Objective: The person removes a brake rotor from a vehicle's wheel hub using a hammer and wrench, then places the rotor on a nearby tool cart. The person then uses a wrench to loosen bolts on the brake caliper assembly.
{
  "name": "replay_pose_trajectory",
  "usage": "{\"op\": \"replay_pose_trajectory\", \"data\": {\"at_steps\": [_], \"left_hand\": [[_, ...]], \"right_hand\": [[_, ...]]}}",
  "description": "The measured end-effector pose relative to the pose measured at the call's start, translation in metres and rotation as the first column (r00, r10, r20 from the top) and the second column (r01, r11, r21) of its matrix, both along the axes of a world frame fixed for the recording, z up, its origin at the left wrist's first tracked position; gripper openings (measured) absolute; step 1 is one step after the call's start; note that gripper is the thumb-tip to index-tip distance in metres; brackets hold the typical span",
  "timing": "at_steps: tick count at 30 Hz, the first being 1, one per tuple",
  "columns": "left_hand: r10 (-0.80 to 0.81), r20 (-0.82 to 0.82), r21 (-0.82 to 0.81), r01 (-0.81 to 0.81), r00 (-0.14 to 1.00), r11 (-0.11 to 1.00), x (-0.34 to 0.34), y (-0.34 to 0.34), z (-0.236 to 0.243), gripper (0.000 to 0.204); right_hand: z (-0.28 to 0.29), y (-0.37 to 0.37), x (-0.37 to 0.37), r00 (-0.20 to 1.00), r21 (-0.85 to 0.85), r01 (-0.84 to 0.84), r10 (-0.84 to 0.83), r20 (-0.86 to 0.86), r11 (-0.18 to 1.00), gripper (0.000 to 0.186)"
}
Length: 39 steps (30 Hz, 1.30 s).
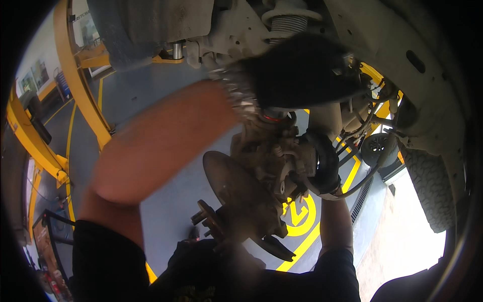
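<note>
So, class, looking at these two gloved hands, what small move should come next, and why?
Probably steady the left hand before pulling or turning anything: it is blurred and its grip cannot be made out, while the right hand is at the side of the hub assembly, seemingly well placed to brace it.

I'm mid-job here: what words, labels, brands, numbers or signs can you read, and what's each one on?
I'll describe printed markings, not copy them:
Floor: large yellow circled marking, clear but partly hidden behind the brake assembly.
Pale wall panel, upper left: small dark lettering, cut off.
Black shirt: dim print, too blurred to read.
</note>
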<state>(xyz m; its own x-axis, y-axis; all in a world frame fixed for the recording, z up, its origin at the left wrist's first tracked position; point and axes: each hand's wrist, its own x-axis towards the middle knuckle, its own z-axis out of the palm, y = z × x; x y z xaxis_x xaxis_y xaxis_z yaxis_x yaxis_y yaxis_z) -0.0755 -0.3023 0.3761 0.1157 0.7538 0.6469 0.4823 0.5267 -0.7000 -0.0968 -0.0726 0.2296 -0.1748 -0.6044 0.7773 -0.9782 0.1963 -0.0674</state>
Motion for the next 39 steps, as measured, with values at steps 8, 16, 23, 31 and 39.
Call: {"op": "replay_pose_trajectory", "data": {"at_steps": [8, 16, 23, 31, 39], "left_hand": [[-0.588, 0.615, 0.237, -0.588, -0.526, 0.774, 0.028, -0.135, -0.183, 0.038], [-0.764, -0.2, 0.548, -0.717, -0.613, 0.431, 0.026, -0.095, -0.19, 0.043], [-0.617, 0.524, 0.409, -0.461, -0.587, 0.787, 0.001, -0.09, -0.188, 0.042], [-0.33, 0.902, 0.3, -0.146, -0.277, 0.943, 0.007, -0.092, -0.189, 0.039], [-0.176, 0.892, 0.003, -0.383, -0.417, 0.924, 0.018, -0.078, -0.153, 0.031]], "right_hand": [[-0.028, -0.021, -0.018, 0.988, -0.118, -0.097, 0.109, 0.106, 0.988, 0.084], [-0.012, -0.017, -0.012, 0.993, -0.092, -0.106, 0.111, 0.049, 0.99, 0.072], [0.001, 0.015, -0.015, 0.997, -0.263, -0.045, 0.061, 0.053, 0.964, 0.077], [0.01, 0.007, 0.013, 0.992, -0.184, 0.056, -0.075, -0.101, 0.981, 0.062], [0.016, 0.006, -0.01, 0.982, -0.062, 0.099, -0.108, -0.156, 0.993, 0.049]]}}
